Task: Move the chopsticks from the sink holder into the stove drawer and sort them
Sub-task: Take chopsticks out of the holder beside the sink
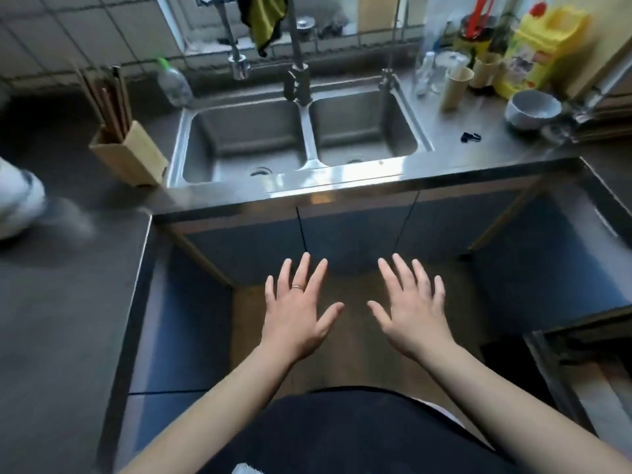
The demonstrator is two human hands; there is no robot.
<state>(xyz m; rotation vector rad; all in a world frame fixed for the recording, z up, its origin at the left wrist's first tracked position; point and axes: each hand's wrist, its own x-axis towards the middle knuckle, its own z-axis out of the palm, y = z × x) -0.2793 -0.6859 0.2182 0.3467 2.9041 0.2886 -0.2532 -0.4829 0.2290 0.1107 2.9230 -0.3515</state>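
Several brown chopsticks [108, 100] stand upright in a light wooden holder [131, 155] on the dark counter just left of the steel double sink [304, 131]. My left hand [297, 313] and my right hand [408, 311] hover side by side, palms down and fingers spread, low in front of the sink cabinet, well below and to the right of the holder. Neither hand holds anything. A ring sits on one finger of my left hand. No stove drawer shows clearly.
Taps [297, 73] rise behind the sink, with a clear bottle [174, 83] at its back left. Right of the sink stand cups [455, 87], a bowl [531, 109], a yellow oil jug [543, 49]. A white blurred object [18, 200] lies far left. An open steel compartment [581, 364] is at lower right.
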